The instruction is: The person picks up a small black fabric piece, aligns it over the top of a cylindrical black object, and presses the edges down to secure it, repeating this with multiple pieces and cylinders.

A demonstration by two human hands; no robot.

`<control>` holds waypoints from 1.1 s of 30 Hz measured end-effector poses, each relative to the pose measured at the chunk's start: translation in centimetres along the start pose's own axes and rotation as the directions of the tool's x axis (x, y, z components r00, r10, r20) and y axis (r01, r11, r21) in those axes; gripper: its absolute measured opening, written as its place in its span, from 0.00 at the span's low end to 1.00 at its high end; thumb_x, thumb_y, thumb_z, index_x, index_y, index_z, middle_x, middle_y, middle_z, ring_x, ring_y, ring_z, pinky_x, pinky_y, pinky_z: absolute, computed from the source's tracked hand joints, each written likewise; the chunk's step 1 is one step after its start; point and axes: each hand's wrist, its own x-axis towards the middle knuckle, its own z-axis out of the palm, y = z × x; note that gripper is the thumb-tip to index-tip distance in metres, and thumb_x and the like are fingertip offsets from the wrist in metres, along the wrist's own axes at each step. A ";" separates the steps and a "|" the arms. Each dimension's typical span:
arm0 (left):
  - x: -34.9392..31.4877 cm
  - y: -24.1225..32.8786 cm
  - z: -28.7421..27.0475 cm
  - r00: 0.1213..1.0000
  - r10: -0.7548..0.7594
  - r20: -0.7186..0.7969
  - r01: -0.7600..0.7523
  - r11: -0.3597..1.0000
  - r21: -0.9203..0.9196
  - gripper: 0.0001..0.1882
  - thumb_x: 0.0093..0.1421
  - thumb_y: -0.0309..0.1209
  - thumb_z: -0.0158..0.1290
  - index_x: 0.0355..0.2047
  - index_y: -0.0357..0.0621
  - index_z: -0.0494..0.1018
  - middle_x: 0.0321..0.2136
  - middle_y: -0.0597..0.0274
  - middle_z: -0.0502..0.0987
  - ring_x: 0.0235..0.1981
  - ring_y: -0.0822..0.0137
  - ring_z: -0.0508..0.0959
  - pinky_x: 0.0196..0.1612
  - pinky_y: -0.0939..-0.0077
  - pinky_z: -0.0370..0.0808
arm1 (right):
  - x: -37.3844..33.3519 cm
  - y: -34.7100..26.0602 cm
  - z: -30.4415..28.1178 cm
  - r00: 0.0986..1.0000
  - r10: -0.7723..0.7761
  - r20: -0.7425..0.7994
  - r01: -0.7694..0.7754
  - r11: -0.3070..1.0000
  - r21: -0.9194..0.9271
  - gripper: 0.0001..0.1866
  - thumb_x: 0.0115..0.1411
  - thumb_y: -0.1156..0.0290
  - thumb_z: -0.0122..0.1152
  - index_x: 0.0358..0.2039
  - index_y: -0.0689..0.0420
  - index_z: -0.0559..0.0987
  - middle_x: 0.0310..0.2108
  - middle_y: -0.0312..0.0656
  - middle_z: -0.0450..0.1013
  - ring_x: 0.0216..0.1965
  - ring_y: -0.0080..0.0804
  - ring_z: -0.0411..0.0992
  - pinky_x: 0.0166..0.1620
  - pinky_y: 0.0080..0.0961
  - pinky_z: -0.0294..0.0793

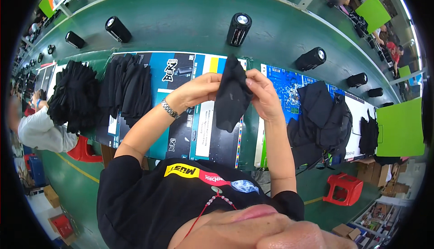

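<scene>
A piece of black fabric (232, 102), flat and tapering like a small pouch, hangs above the table in front of my chest. My left hand (201, 89) holds its left edge, the fingertips partly hidden behind the cloth. On the other side my right hand (265, 94) pinches the upper right edge between thumb and fingers. Small pale marks show on the fabric's face. To the left lie a neat row of folded black fabric pieces (129, 86) and a bigger stack (76, 93). Nearest my right forearm is a loose heap of black fabric (322, 118).
The long table is covered with printed cardboard sheets (174, 113). Black cylindrical speakers (238, 30) stand along the green surface beyond. A smaller black stack (369, 135) sits beside a lime-green panel (400, 127). A person in white (43, 129) is at far left; red stools (342, 189) stand on the floor.
</scene>
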 end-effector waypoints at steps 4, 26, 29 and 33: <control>-0.1 0.1 -1.4 0.993 0.076 0.089 -0.065 0.990 -0.123 0.19 0.63 0.36 0.52 0.48 0.35 0.71 0.43 0.61 0.77 0.42 0.72 0.78 0.48 0.73 0.74 | 0.4 -0.5 0.2 0.987 -0.064 0.149 0.079 0.992 -0.096 0.08 0.55 0.78 0.62 0.35 0.57 0.74 0.33 0.31 0.72 0.35 0.16 0.70 0.40 0.14 0.67; 0.5 1.9 3.2 0.932 0.127 0.340 -0.133 0.991 -0.005 0.10 0.60 0.32 0.55 0.37 0.38 0.73 0.31 0.69 0.76 0.34 0.82 0.74 0.39 0.87 0.70 | -4.0 0.3 -2.9 0.930 -0.174 0.324 0.126 0.978 0.164 0.13 0.59 0.63 0.59 0.34 0.61 0.75 0.35 0.40 0.72 0.40 0.30 0.71 0.50 0.27 0.67; 0.9 1.8 3.4 0.934 0.089 0.346 -0.123 0.989 0.078 0.10 0.61 0.33 0.54 0.37 0.39 0.73 0.31 0.69 0.76 0.34 0.81 0.74 0.38 0.87 0.70 | -3.6 -0.5 -3.3 0.944 -0.146 0.295 0.087 0.975 0.203 0.09 0.61 0.65 0.57 0.34 0.58 0.74 0.34 0.39 0.71 0.39 0.26 0.70 0.45 0.21 0.68; 1.4 2.2 3.3 0.961 0.194 0.198 -0.166 0.975 -0.150 0.10 0.61 0.33 0.54 0.37 0.40 0.72 0.29 0.71 0.74 0.32 0.82 0.73 0.37 0.87 0.70 | -3.4 0.1 -4.1 0.959 0.009 0.282 -0.009 1.000 -0.001 0.05 0.61 0.70 0.56 0.34 0.57 0.73 0.32 0.34 0.70 0.37 0.20 0.68 0.41 0.16 0.67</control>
